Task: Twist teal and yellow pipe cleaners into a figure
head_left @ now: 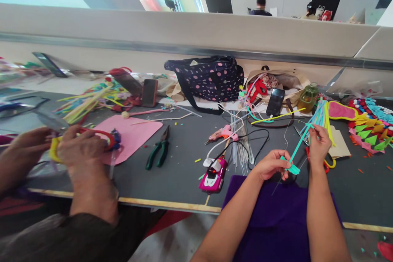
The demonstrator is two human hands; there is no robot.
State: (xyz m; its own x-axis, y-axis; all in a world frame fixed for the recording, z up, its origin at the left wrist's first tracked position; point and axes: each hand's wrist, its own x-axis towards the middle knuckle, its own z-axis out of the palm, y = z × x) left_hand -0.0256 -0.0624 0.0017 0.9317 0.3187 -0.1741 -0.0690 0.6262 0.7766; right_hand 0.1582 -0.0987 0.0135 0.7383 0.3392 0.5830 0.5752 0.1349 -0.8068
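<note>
Both hands are closed in pinch grips on one teal pipe cleaner [298,147], which is held just above the near edge of the dark worktop [184,172]. Its lower, bent end is pinched by the left hand [272,166], and its upper part is gripped between the fingertips of the right hand [317,145], so that the stem slants up to the right between them. A thin wire [286,139] is seen just beside the stem, though whether it is held cannot be told. A purple cloth [276,213] is spread below the forearms.

Behind the right hand a bundle of coloured pipe cleaners [319,114] is laid, and felt shapes [370,127] are strewn at the far right. To the left of the hands a pink glue gun [213,174] is set near the worktop's edge, with green-handled pliers [158,151] and a pink felt sheet [132,135] further left. A spotted bag [208,77] and a black phone [275,101] are placed near the back wall.

At the far left, a co-worker's hands [80,147] are closed around a red and yellow looped piece [104,137].
</note>
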